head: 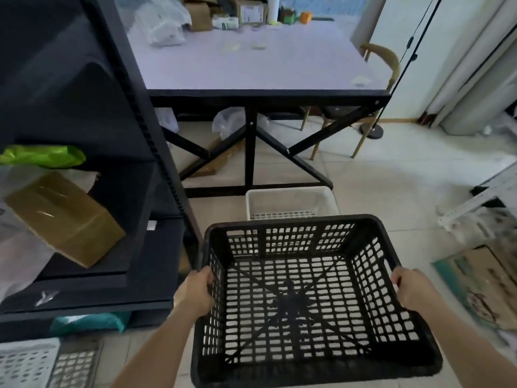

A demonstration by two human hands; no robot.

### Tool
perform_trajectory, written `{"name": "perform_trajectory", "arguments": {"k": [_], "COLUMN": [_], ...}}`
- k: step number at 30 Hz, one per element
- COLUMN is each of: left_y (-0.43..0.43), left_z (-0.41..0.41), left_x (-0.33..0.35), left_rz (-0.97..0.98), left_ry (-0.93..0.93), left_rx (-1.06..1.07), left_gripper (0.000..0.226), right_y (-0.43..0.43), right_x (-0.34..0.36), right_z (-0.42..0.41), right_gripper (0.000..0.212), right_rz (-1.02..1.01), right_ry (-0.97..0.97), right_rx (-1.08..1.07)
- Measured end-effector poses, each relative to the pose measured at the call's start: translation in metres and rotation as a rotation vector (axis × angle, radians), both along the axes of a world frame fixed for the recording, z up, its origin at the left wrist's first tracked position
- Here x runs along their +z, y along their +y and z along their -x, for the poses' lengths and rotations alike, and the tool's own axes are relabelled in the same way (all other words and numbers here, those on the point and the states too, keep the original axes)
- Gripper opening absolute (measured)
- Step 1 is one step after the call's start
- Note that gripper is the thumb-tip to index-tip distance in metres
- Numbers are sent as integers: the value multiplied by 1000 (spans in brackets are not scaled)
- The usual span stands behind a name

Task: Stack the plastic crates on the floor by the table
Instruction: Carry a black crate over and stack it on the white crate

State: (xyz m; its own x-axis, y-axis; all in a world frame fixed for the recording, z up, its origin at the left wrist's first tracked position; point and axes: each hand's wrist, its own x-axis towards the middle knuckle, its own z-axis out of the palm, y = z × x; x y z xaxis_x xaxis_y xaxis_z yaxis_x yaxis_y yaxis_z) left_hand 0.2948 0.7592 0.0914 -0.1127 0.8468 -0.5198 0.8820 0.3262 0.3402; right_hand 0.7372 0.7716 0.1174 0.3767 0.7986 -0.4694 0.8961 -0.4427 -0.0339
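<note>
Black crate (305,289) gripped at both side rims by hands (195,292) (414,289): keep level, centre over white crate (291,201), probably nests, lower squarely.

box label (249,10): print there, too blurred for me to read
floor cardboard (488,289): dark lettering, I can't make it out
crates: no text I can see

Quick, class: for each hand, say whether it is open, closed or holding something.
Left hand: closed on the left rim of the black plastic crate.
Right hand: closed on the crate's right rim.
</note>
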Motion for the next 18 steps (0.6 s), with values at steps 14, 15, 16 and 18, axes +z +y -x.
{"name": "perform_trajectory", "arguments": {"k": [14,15,16,18], "left_y": [198,210,222,244], "left_z": [-68,-70,-72,-75], "left_x": [-24,-28,-31,-39], "left_rz": [47,50,53,54], "left_ry": [110,101,90,65], "left_rx": [58,68,77,76], "left_gripper": [33,33,32,31], "right_y": [234,247,260,284], "right_x": [-45,-48,-52,-60], "right_z": [-55,-57,-59,-62], "right_gripper": [18,18,17,19], "right_rz": [79,85,92,109], "right_ry": [60,70,80,83], "right_rx": [114,102,92,74]}}
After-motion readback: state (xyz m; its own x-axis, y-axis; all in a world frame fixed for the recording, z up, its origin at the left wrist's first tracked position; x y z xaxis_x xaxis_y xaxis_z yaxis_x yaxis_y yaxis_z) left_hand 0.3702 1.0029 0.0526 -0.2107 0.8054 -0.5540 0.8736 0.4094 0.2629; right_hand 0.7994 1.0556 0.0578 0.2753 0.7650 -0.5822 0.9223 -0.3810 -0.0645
